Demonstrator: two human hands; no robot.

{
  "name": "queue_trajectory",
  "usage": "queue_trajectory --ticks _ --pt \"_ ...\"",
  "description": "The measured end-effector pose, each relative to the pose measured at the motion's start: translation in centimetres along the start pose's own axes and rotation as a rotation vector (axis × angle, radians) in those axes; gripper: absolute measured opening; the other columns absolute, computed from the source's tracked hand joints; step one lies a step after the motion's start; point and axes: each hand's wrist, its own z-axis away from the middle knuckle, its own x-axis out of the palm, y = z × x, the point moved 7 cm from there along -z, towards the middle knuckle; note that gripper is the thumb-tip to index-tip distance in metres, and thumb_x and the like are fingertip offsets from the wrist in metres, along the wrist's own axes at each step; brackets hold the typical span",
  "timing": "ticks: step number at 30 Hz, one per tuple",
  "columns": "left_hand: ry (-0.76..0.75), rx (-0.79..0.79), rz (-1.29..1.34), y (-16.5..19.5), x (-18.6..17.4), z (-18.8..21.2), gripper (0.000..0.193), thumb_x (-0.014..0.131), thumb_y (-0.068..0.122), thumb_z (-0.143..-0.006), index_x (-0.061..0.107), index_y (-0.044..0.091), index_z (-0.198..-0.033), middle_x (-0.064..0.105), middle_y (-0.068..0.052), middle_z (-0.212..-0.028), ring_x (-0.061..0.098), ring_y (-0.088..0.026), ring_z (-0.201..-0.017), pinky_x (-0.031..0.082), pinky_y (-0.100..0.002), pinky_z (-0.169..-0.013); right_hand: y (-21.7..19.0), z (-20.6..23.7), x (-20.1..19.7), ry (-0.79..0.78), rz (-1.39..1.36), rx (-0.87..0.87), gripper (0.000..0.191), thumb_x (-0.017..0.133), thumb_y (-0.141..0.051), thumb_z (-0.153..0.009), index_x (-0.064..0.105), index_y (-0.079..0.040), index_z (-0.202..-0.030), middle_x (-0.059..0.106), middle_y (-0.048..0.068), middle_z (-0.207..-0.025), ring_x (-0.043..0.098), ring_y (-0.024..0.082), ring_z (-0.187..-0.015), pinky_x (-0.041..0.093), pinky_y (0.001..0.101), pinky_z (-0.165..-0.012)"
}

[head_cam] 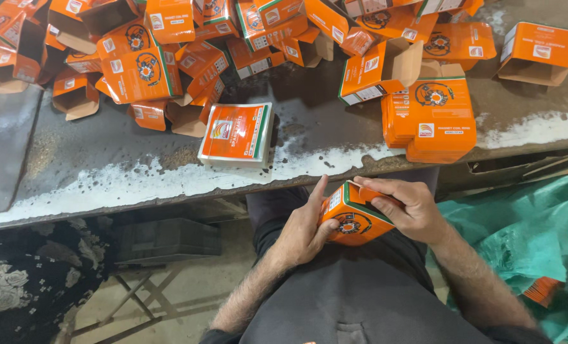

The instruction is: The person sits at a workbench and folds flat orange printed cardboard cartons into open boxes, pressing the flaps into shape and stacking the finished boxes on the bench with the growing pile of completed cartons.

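Both my hands hold one small orange carton point(353, 220) over my lap, just below the table edge. My left hand point(304, 228) cups its left side with the fingers pointing up. My right hand point(406, 207) grips the top right, fingers pressing on a flap at the carton's upper end. The carton has a green stripe and a round black printed picture on its face.
A worn dark metal table point(106, 165) carries a heap of folded orange cartons point(144, 64) at the back, a stack of flat carton blanks point(432, 118) at the right, and a shiny stack of labels point(236, 135) in the middle. Green plastic sheeting point(526, 236) lies at my right.
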Motion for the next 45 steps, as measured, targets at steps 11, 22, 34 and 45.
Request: queue_trajectory --ticks 11,22,34,45 --pt "0.017 -0.113 0.038 -1.0 0.0 0.1 0.081 0.054 0.025 -0.105 0.006 -0.002 -0.163 0.069 -0.022 -0.124 0.070 -0.040 -0.113 0.053 -0.044 -0.099 -2.6 -0.8 2.0 -0.160 0.152 -0.104 0.040 0.063 -0.005 -0.097 0.061 0.000 -0.137 0.057 0.018 -0.150 0.059 0.032 -0.137 0.049 0.0393 -0.112" --pt "0.151 -0.159 0.167 -2.8 -0.2 0.9 0.076 0.052 0.014 -0.106 0.006 0.000 -0.164 0.070 -0.019 -0.119 0.072 -0.030 -0.108 0.055 -0.038 -0.098 -0.6 -1.0 2.1 -0.059 0.221 -0.087 0.035 0.068 -0.006 -0.094 0.066 -0.004 -0.130 0.066 0.014 -0.142 0.065 0.030 -0.134 0.051 0.0392 -0.113" --pt "0.275 -0.180 0.188 -5.2 -0.1 1.6 0.074 0.050 0.015 -0.106 0.007 0.000 -0.164 0.069 -0.016 -0.117 0.071 -0.024 -0.103 0.056 -0.036 -0.095 0.7 0.3 2.8 -0.040 0.196 -0.038 0.041 0.069 -0.004 -0.091 0.064 -0.001 -0.132 0.063 0.017 -0.144 0.057 0.031 -0.139 0.045 0.0404 -0.117" --pt "0.285 -0.070 0.178 -4.2 -0.9 2.4 0.075 0.055 0.016 -0.107 0.011 -0.002 -0.165 0.063 -0.019 -0.132 0.064 -0.025 -0.121 0.049 -0.037 -0.107 4.9 0.5 1.6 -0.125 -0.150 0.323 0.078 0.075 -0.010 -0.087 0.038 -0.002 -0.155 0.061 0.011 -0.139 0.058 0.017 -0.126 0.046 0.0336 -0.107"
